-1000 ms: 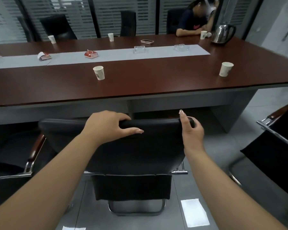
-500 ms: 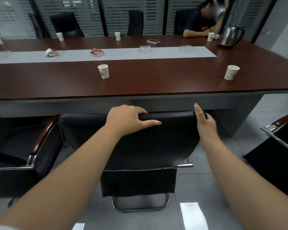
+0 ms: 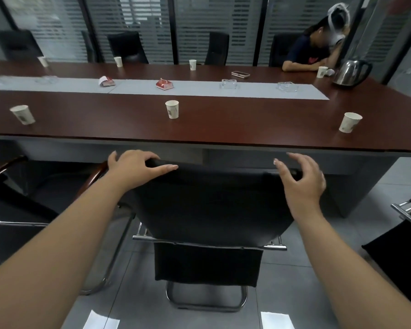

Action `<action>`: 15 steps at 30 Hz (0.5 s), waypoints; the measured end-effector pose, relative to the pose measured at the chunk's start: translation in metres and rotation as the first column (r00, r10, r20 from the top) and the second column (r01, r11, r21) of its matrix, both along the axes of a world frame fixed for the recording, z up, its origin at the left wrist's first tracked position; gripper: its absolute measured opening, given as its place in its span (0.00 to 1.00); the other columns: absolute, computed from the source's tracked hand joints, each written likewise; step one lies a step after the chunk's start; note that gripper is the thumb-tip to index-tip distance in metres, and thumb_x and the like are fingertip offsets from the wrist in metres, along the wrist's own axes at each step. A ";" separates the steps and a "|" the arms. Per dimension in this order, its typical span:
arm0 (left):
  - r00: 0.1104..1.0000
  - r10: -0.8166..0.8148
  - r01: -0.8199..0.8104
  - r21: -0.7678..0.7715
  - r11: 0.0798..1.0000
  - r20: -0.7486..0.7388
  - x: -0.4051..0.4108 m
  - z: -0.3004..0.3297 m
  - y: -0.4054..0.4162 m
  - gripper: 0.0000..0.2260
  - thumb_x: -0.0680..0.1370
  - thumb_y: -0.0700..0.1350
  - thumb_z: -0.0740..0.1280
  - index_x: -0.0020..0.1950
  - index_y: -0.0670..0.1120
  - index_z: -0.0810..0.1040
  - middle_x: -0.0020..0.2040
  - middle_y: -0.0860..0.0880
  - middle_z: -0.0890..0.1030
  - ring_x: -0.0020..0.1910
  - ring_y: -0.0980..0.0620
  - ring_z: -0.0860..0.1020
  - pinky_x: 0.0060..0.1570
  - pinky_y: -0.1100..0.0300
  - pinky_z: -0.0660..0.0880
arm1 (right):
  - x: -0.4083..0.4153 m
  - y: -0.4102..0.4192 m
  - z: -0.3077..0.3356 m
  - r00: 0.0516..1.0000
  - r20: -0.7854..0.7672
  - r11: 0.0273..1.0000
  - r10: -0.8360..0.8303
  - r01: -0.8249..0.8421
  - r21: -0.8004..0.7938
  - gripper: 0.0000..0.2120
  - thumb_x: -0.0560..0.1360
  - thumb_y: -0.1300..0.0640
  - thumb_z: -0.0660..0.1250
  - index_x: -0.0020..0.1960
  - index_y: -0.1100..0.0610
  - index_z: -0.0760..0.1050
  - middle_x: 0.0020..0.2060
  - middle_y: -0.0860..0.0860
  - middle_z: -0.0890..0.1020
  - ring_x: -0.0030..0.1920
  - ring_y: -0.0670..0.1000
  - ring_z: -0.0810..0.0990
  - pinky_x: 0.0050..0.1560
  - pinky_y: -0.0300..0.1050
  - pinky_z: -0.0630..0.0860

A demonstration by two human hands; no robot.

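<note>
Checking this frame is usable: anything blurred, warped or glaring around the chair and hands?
Head view: the wide-angle lens bows the edge of the table; the paper cup at far left leans and is motion-blurred; the right hand is slightly soft, the left hand on the chair back sharp; no harsh glare on the wood.

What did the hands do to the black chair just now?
The right hand let go of the chair at its top right corner and now hovers just off it, fingers spread. The left hand slid toward the top left corner. The chair looks nudged closer to the table. Unchanged: the left hand still grips the chair top; the paper cups stand where they were.
</note>
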State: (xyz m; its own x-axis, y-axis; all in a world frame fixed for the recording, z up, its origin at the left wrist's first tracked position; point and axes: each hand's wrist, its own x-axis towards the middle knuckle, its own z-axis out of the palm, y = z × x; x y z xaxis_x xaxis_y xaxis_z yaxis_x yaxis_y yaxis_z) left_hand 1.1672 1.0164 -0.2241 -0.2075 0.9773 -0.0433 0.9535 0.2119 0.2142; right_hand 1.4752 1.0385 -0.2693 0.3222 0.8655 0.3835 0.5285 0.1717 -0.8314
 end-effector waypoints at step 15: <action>0.995 0.017 -0.019 0.021 1.000 0.101 0.013 -0.008 -0.007 0.33 0.63 0.71 0.64 0.57 0.48 0.73 0.53 0.48 0.74 0.61 0.46 0.67 0.56 0.51 0.71 | -0.043 0.008 0.016 0.724 0.627 0.930 0.287 -0.053 -0.364 0.34 0.67 0.26 0.53 0.69 0.38 0.65 0.75 0.42 0.57 0.75 0.48 0.46 0.70 0.62 0.37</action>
